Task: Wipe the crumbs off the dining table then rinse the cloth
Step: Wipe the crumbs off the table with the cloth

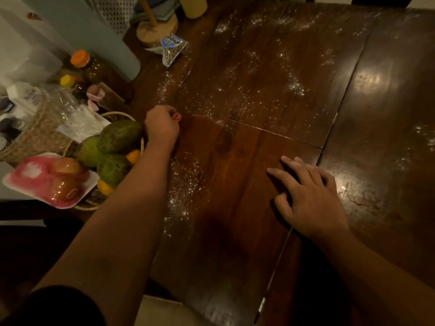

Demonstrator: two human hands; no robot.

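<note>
Right now the left hand (162, 127) is curled into a fist at the left side of the dark wooden table (247, 175), just beside the fruit basket (118, 115). A small pinkish bit (177, 116) shows at its fingertips, but I cannot tell whether that is the cloth or something else, so the cloth cannot be placed for certain. The right hand (308, 191) lies flat on the table nearer the right, palm down, fingers spread and holding nothing.

White crumbs (235, 90) are scattered widely over the far half of the table, with another streak (186, 182) running along the board between the two arms. The patch of wood between the hands looks bare of crumbs and somewhat shiny. More white specks lie on the right-hand leaf (376, 184), near its edge.

Along the left side, the basket holds green mangoes (118, 136) and oranges (133, 156). A pink tray (49, 180) of wrapped apples rests against it. Farther back stand a jar with an orange lid (81, 58), one with a yellow lid (66, 80), a clear packet (170, 49) and a round wooden stand (156, 29).
</note>
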